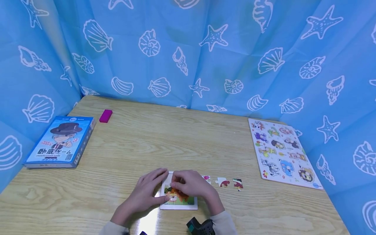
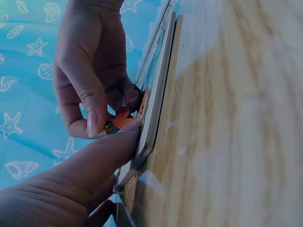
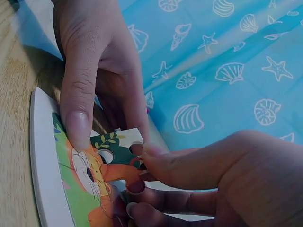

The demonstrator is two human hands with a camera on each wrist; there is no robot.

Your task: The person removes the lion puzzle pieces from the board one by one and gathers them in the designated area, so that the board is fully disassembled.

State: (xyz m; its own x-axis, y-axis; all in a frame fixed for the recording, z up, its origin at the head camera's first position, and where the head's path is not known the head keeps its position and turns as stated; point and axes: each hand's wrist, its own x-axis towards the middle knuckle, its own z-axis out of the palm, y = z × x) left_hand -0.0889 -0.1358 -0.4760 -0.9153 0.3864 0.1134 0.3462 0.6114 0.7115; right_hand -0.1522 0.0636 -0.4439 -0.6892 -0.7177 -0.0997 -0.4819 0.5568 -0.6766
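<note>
A small jigsaw puzzle in a white frame [image 1: 179, 207] lies on the table, showing an orange lion on green. My right hand [image 1: 191, 184] pinches a puzzle piece [image 3: 124, 144] between thumb and fingers, tilted over the picture. This piece carries green leaves and an orange patch. My left hand [image 1: 148, 189] lies spread at the frame's left side, its straight thumb resting on the puzzle near that piece. Right of the frame are loose pieces: a pink-marked one [image 1: 207, 178] partly behind my right hand, a white and dark red one [image 1: 222, 182], and a dark-topped one [image 1: 238, 183].
A blue game box [image 1: 58, 143] lies at the left, with a magenta block [image 1: 105, 116] behind it. An animal puzzle board [image 1: 285, 153] occupies the table's right side. A blue seashell-patterned curtain [image 1: 188, 55] hangs along the back and sides.
</note>
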